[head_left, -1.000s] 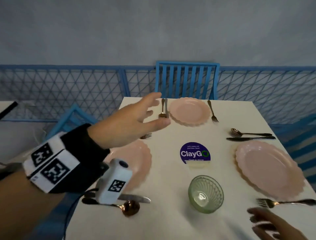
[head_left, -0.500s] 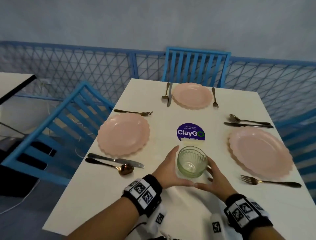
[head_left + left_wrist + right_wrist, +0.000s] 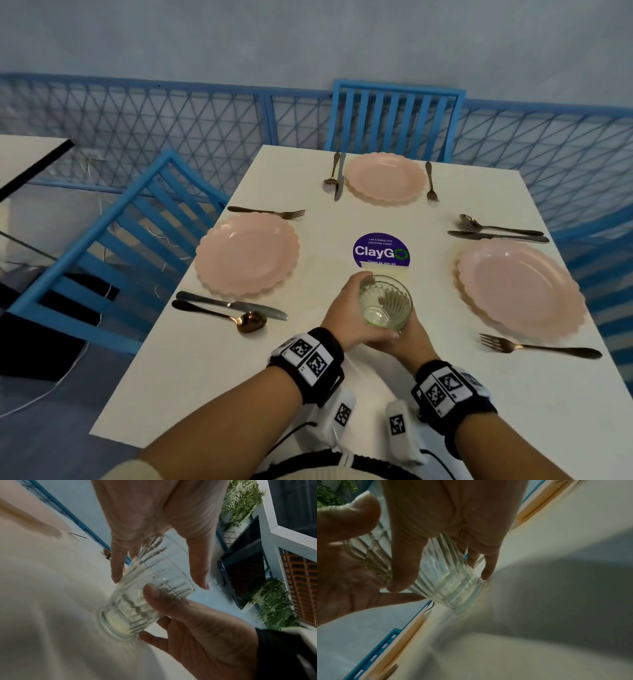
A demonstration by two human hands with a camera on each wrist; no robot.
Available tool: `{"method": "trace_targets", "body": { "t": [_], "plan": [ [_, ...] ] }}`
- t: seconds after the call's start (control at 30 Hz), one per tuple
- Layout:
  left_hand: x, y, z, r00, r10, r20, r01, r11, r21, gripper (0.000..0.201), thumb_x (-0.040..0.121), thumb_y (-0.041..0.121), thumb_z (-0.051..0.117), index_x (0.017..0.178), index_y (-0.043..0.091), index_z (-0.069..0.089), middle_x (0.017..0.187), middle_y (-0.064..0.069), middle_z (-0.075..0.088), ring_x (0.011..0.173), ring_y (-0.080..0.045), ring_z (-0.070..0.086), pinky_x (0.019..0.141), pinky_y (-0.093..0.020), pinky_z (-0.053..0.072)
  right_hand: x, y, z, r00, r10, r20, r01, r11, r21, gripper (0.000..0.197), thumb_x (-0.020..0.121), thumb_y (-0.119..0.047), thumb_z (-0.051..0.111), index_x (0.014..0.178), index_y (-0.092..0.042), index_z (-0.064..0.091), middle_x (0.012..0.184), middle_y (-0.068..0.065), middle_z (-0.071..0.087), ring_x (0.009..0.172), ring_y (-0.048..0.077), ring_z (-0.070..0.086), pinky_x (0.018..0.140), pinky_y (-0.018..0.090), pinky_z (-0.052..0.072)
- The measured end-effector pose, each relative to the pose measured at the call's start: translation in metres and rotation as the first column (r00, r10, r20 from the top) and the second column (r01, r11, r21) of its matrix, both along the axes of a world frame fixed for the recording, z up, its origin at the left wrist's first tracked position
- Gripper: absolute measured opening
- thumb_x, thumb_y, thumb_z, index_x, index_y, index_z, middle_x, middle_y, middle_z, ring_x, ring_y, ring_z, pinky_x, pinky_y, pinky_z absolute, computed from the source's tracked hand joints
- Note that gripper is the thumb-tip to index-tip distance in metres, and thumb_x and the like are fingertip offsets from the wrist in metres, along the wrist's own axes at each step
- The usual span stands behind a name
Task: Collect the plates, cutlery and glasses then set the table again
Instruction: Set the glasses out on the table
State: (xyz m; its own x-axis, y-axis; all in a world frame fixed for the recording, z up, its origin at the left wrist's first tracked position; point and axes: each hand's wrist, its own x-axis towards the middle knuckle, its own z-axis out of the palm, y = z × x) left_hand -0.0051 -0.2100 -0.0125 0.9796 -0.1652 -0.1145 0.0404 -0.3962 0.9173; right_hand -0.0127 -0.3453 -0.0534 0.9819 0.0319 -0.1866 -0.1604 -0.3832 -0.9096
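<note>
Both hands cup the ribbed glass (image 3: 385, 303) near the table's (image 3: 212, 377) near edge, the left hand (image 3: 346, 310) and right hand (image 3: 409, 337) with fingers (image 3: 199, 566) curled round its wall. It looks rigid, slick and breakable, so I'd hold low on the ribs.

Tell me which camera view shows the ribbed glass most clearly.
The left wrist view: the glass appears whole from the side, ribs and thick base visible, held between the left hand and right hand. The head view looks only into its mouth; in the right wrist view fingers cover much of it.

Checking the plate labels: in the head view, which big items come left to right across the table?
Left pink plate → glass, held in both hands' grip → right pink plate. Far plate left out: it overlaps the glass's span.
</note>
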Motion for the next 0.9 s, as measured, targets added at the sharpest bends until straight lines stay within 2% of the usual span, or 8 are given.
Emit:
{"method": "trace_targets", "body": {
  "t": [0.17,0.3,0.43,0.5,0.57,0.63,0.77,0.9],
  "plan": [
    [0.003,0.002,0.002,1.000,0.018,0.008,-0.018,1.000,-0.008,0.091,0.053,0.014,0.090,0.129,0.016,0.040,0.126,0.000,0.055,0.117,-0.012,0.053,0.100,-0.019,0.041,0.004,0.006,0.003,0.999,0.000,0.053,0.006,0.995,-0.102,0.100,0.035,-0.050,0.071,0.124,-0.013,0.044,0.110,-0.004,0.059,0.098,0.013,0.058,0.084,0.028,0.049],
    [0.009,0.008,0.014,0.998,0.039,0.050,-0.036,0.997,-0.065,0.088,0.052,0.013,0.090,0.126,0.015,0.042,0.124,0.004,0.056,0.114,-0.008,0.054,0.097,-0.014,0.041,0.007,0.011,0.007,0.998,-0.020,0.062,0.020,1.000,-0.005,0.090,0.046,-0.030,0.084,0.125,-0.016,0.042,0.112,-0.003,0.061,0.100,0.015,0.060,0.085,0.028,0.049],
    [0.019,0.021,0.039,0.983,0.107,0.147,-0.083,0.983,-0.164,0.082,0.053,0.015,0.090,0.121,0.018,0.044,0.112,0.012,0.055,0.094,0.018,0.049,0.088,-0.009,0.042,0.013,0.012,0.019,0.997,-0.018,0.079,0.015,0.999,0.038,0.089,0.042,-0.030,0.085,0.119,-0.020,0.041,0.098,-0.019,0.057,0.088,0.002,0.059,0.073,0.014,0.044],
    [0.025,0.028,0.055,0.972,0.159,0.171,-0.118,0.967,-0.228,0.078,0.055,0.014,0.089,0.118,0.024,0.043,0.110,0.016,0.055,0.090,0.021,0.047,0.089,-0.021,0.047,0.015,0.012,0.022,0.996,-0.020,0.086,0.017,0.999,0.040,0.086,0.045,-0.025,0.086,0.118,-0.023,0.040,0.100,-0.017,0.056,0.092,0.009,0.058,0.081,0.019,0.044],
    [0.030,0.036,0.072,0.958,0.229,0.172,-0.170,0.937,-0.305,0.082,0.048,0.022,0.090,0.117,0.025,0.044,0.107,0.021,0.054,0.089,0.017,0.048,0.092,-0.031,0.049,0.016,0.012,0.022,0.995,-0.029,0.098,0.026,0.999,0.033,0.083,0.044,-0.028,0.084,0.115,-0.024,0.041,0.100,-0.018,0.055,0.096,0.012,0.056,0.085,0.023,0.042],
    [0.036,0.048,0.082,0.934,0.311,0.173,-0.236,0.905,-0.353,0.085,0.040,0.033,0.085,0.115,0.024,0.045,0.104,0.020,0.054,0.094,0.007,0.050,0.090,-0.031,0.048,0.015,0.012,0.023,0.994,-0.035,0.101,0.030,0.999,0.044,0.086,0.038,-0.036,0.082,0.113,-0.026,0.041,0.099,-0.021,0.054,0.095,0.012,0.056,0.085,0.023,0.041],
    [0.045,0.076,0.072,0.900,0.402,0.166,-0.343,0.891,-0.299,0.075,0.056,0.007,0.088,0.115,0.019,0.043,0.113,0.007,0.053,0.103,-0.010,0.049,0.084,-0.022,0.044,0.014,0.011,0.021,0.993,-0.047,0.107,0.040,0.997,0.064,0.086,0.038,-0.036,0.082,0.113,-0.027,0.041,0.100,-0.021,0.056,0.097,0.013,0.057,0.085,0.024,0.042],
    [0.040,0.092,0.037,0.901,0.417,0.116,-0.405,0.907,-0.115,0.074,0.058,0.008,0.087,0.120,0.013,0.045,0.117,0.003,0.049,0.109,-0.012,0.046,0.087,-0.018,0.036,0.014,0.010,0.021,0.993,-0.048,0.108,0.041,0.997,0.066,0.080,0.044,-0.028,0.081,0.114,-0.027,0.041,0.105,-0.012,0.058,0.100,0.016,0.058,0.088,0.027,0.045]
  ]
}}
